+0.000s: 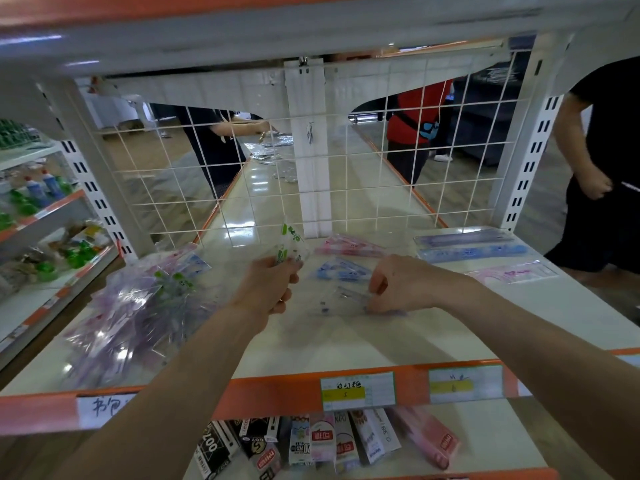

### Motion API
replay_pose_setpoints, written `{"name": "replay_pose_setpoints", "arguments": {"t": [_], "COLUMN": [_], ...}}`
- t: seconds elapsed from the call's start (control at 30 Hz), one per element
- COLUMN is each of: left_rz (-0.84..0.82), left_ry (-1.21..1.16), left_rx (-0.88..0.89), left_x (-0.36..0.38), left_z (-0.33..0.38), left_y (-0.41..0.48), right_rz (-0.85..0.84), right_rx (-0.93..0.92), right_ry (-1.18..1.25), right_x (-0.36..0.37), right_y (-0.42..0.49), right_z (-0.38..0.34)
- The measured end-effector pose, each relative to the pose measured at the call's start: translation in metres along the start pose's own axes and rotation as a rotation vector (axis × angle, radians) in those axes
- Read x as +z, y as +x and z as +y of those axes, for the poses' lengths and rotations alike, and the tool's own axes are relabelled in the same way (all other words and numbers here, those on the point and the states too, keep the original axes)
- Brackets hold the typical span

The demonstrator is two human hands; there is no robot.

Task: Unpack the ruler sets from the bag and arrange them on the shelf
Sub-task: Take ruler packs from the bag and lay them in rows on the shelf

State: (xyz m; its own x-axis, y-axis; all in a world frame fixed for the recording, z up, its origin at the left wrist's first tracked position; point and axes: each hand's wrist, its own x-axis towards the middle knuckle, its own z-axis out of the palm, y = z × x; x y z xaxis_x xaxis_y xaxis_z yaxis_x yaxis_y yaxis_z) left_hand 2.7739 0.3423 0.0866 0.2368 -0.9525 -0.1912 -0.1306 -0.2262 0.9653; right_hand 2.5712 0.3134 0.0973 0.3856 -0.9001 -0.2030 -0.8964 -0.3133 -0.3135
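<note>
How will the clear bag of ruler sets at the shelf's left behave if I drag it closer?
The bag looks thin and crinkled, so it would probably sag and deform rather than move as one piece. Its glossy film on the smooth shelf should slide easily. The ruler sets heaped inside may shift as it moves.

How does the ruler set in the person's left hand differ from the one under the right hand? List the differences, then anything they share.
1. The green-printed set carries green print; the purple-marked set shows only small dark-purple marks.
2. The green-printed set stands upright, lifted off the shelf in the left hand; the purple-marked set lies flat on it, pinched at one end by the right hand.
Shared: both are clear plastic.
</note>
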Motion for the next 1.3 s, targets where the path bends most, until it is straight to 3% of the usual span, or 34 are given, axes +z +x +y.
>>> {"name": "replay_pose_setpoints", "arguments": {"t": [0.67, 1.13, 1.2, 1.3], "left_rz": [0.003, -0.032, -0.07, -0.171], "left_ry": [0.001, -0.035, -0.054, -0.087], "left_rx": [-0.03, -0.025, -0.022, -0.035], "left_x": [0.001, 0.004, 0.002, 0.0], "left_z": [0.005, 0.012, 0.012, 0.011], "left_y": [0.0, -0.008, -0.01, -0.013], "right_rz": [-0.071, -0.108, -0.052, 0.201], "right_rx": [-0.068, -0.063, -0.055, -0.111], "right_ry": [-0.202, -0.191, -0.119, 0.229], "right_x": [-0.001, -0.003, -0.008, -0.015], "right_y": [0.0, -0.002, -0.002, 0.0], "right_z": [-0.008, -0.007, -0.007, -0.011]}}
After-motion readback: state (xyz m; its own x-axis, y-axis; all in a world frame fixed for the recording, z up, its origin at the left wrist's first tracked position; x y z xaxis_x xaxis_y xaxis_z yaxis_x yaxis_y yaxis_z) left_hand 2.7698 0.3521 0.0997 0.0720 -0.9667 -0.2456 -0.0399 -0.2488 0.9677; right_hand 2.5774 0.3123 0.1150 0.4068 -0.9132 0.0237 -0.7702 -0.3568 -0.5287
